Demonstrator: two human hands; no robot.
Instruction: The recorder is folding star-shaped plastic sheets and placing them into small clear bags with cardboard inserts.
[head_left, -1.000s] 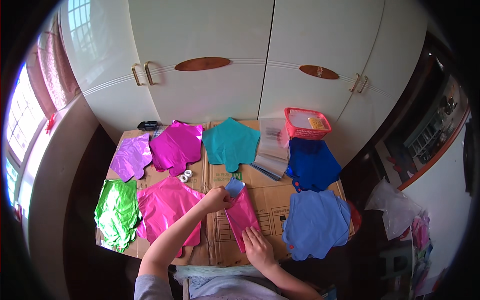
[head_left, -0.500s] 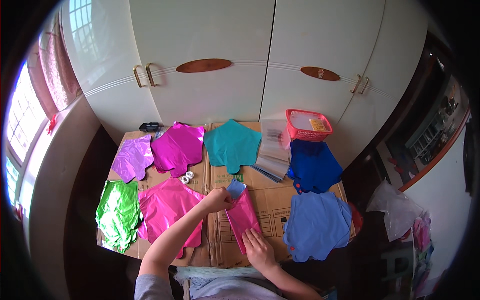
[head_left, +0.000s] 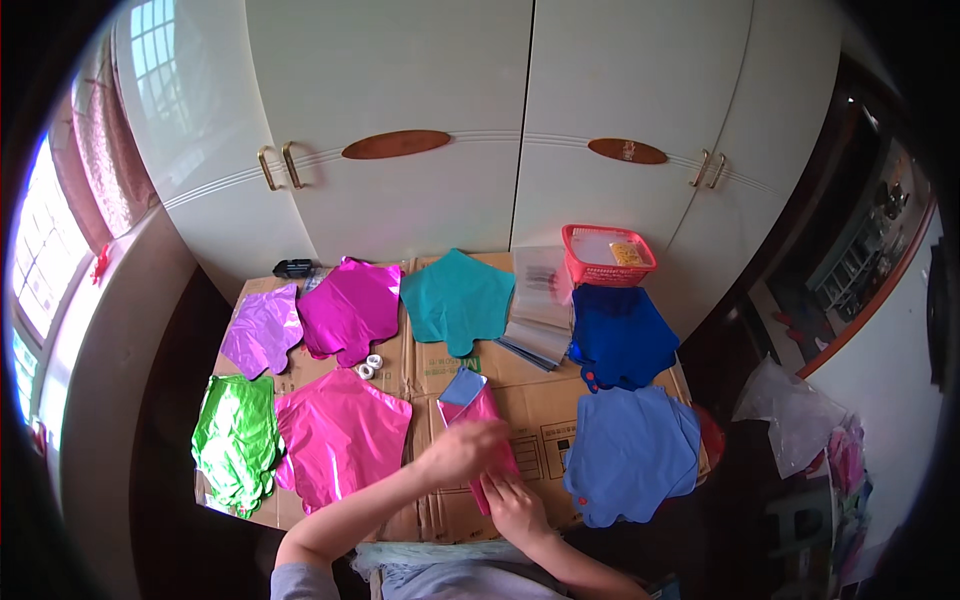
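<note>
A folded strip of pink foil (head_left: 488,404), seemingly a flat foil balloon, lies slanted on the cardboard in front of me. Light blue foil (head_left: 463,387) shows at its far end. Over the strip's middle is my left hand (head_left: 465,453), its fingers bent and blurred, so their grip is unclear. My right hand (head_left: 517,508) presses on the near end with fingers stretched flat. To the left lie a larger flat pink foil balloon (head_left: 345,440) and a pile of green ones (head_left: 236,435); to the right, a stack of light blue ones (head_left: 632,455).
Purple (head_left: 262,328), magenta (head_left: 350,310), teal (head_left: 458,300) and dark blue (head_left: 625,335) foil balloons line the far side. Clear plastic sleeves (head_left: 541,290) lie beside a red basket (head_left: 607,272). Two small white rolls (head_left: 370,366) sit near the middle. White cabinets (head_left: 400,70) stand behind.
My left hand has moved from the strip's far end down toward its near end, close to my right hand. The right hand stays on the near end. The view has shifted slightly.
</note>
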